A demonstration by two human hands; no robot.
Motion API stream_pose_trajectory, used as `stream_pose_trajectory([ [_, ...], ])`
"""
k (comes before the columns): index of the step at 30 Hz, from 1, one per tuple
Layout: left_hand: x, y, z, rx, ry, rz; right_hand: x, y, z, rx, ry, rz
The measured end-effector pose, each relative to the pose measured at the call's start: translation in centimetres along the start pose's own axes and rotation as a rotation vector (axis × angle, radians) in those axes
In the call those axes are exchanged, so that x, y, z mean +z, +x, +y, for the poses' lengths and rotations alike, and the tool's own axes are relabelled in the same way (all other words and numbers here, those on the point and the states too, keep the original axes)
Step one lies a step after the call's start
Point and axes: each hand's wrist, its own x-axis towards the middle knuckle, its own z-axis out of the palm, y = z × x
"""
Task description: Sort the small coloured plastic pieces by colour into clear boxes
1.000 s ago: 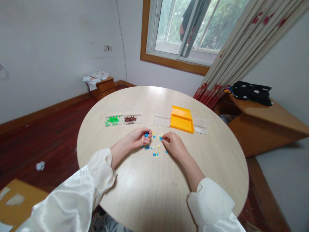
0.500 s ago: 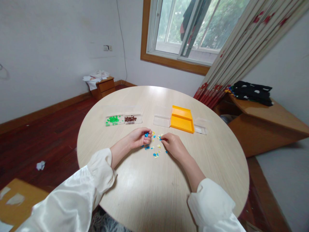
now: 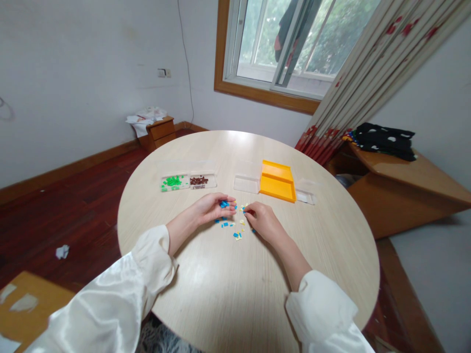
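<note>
My left hand (image 3: 215, 207) is cupped palm-up with its fingers stretched out, and several small blue building bricks (image 3: 223, 204) rest in it. To its right, my right hand (image 3: 262, 219) is closed in a pinch low over the table, with a blue brick (image 3: 243, 210) at its fingertips. Between and below the hands lie scattered blue and pale yellow bricks (image 3: 236, 237). Fingers partly hide some of the pieces.
A clear box with green bricks (image 3: 172, 181) and brown bricks (image 3: 198, 181) stands at the back left of the round table (image 3: 228, 304). Behind my right hand are an orange open box (image 3: 278, 188) and a clear tray (image 3: 246, 184). A curtain (image 3: 353, 83) hangs beyond.
My left hand's fingers have straightened and reach a little further right, showing more of the blue bricks in the palm. My right hand has barely moved.
</note>
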Motion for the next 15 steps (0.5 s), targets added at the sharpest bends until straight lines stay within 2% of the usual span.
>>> stream_pose_trajectory([
  [15, 0.19, -0.15, -0.15, -0.005, -0.036, 0.002, 0.07, 0.11, -0.02, 0.026, 0.069, 0.02],
])
